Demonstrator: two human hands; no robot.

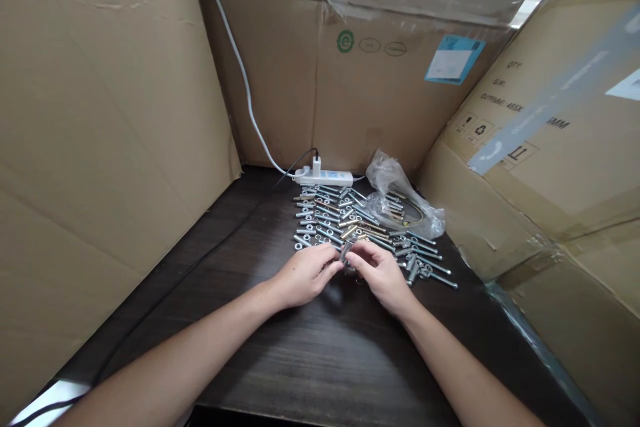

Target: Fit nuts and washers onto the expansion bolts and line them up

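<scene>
Both hands meet in front of the rows of metal hardware, over the dark table. My left hand point(309, 275) is closed, thumb and fingers pinching the left side of a small silvery metal part point(345, 251). From the right, my right hand point(381, 273) grips the same part with curled fingers, which partly hide it. Just beyond the hands lie rows of bolts point(367, 235), sleeves and washers, some silvery and some brass-coloured. More long bolts point(443, 279) lie to the right of my right hand.
A white power strip point(327, 178) with a plugged-in adapter sits behind the hardware. A clear plastic bag point(395, 180) lies at the back right. Cardboard boxes point(280, 67) wall the table point(280, 360) on three sides. A black cable point(200, 259) crosses its left side.
</scene>
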